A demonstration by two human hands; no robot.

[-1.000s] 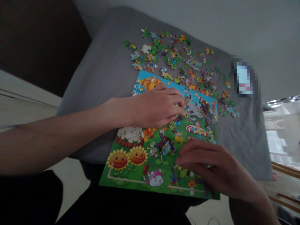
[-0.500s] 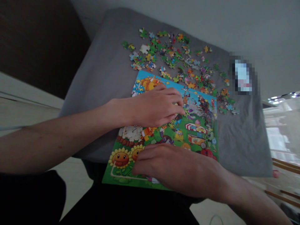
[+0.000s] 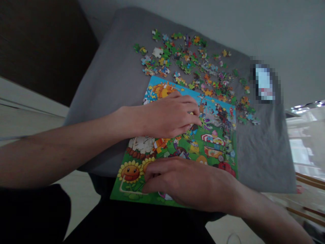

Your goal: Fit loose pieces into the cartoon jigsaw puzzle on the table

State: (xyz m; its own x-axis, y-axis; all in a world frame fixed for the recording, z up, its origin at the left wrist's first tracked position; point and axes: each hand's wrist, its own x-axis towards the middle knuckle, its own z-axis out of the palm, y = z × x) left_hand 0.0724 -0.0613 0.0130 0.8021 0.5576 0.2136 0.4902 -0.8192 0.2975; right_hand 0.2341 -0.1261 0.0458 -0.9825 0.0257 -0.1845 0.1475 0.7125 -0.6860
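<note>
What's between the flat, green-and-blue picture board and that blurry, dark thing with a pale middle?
In the head view, small, multicoloured jigsaw pieces and grey cloth lie between the board and the blurry thing.

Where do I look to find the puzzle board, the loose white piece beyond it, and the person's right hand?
Puzzle board (image 3: 194, 147): head view, on its printed yellow figure.
Loose white piece (image 3: 157, 52): head view, on its pale face.
Right hand (image 3: 181, 179): head view, on its back.

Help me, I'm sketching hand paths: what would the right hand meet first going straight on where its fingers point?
The right hand would probably first cross the leftmost printed sunflower on the flat puzzle board; whether touching or above is unclear.
</note>
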